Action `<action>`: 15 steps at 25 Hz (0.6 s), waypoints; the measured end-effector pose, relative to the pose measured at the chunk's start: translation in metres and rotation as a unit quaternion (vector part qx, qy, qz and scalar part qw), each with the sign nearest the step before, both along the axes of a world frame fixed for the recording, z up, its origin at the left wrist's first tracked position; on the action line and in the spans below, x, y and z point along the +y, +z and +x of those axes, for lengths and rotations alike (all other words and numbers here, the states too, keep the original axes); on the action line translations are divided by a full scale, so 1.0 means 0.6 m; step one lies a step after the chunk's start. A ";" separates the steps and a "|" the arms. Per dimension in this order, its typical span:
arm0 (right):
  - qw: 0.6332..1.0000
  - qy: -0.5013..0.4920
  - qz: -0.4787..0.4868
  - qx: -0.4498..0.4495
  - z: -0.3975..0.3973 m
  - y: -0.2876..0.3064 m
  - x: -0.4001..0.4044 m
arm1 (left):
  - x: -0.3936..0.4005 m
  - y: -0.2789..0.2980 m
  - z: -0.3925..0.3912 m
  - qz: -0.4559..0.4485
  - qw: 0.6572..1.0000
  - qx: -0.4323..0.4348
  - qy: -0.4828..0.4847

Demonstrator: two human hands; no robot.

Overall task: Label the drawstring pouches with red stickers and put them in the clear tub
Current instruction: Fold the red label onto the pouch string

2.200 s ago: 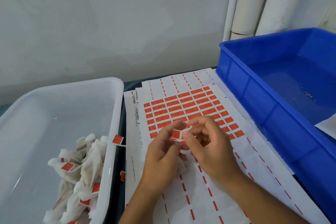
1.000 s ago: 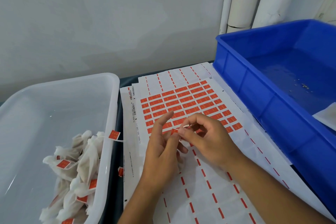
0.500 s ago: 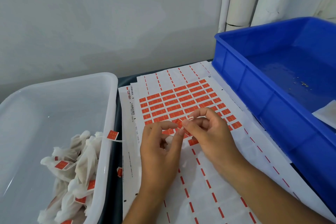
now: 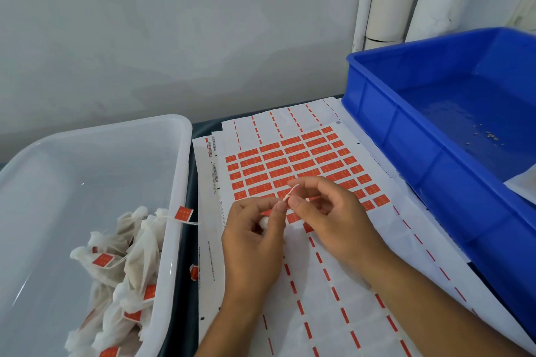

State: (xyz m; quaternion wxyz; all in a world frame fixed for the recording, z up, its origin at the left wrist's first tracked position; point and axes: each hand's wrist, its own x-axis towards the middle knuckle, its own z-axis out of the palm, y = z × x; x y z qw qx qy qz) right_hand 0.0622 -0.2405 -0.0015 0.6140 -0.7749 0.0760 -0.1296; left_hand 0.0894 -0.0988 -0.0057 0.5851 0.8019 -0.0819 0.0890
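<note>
Both hands are working over the sticker sheet (image 4: pixel 293 159) on the counter (image 4: pixel 191 200). The left hand (image 4: pixel 252 243) and the right hand (image 4: pixel 330 217) are meeting fingertip to fingertip, together pinching a folded red sticker (image 4: pixel 291 193) around what appears to be a pouch's drawstring. A small patch of white is showing under the left hand's curled fingers, likely the pouch (image 4: pixel 264 222) itself; most of it is hidden, so its shape cannot be confirmed.

The clear tub (image 4: pixel 177 182) is standing to the left, touching the sheet's edge, and is holding a heap of labelled pouches (image 4: pixel 124 269) in its near corner. One tag (image 4: pixel 183 214) is hanging over the rim. A blue crate (image 4: pixel 406 159) is sitting to the right, overlapping the sheets.

Handling assessment: the pouch is judged very light, soft and easily crushed, so a loose grasp on the body should suffice. The sticker is thin and tacky; its two halves need pressing flat along their faces, with the string kept in the fold. The string is fine and could slip free if pinched only at the tip.
</note>
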 end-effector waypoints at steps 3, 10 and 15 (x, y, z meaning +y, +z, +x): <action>1.000 0.011 0.009 0.005 0.002 0.000 0.000 | -0.001 -0.002 0.000 0.003 1.000 0.013 -0.013; 0.999 0.031 0.005 -0.012 -0.001 0.002 0.003 | -0.003 -0.002 0.000 -0.030 0.997 0.054 -0.044; 0.998 -0.017 0.055 -0.033 -0.002 0.007 0.005 | -0.001 -0.003 -0.002 -0.065 0.994 0.075 -0.036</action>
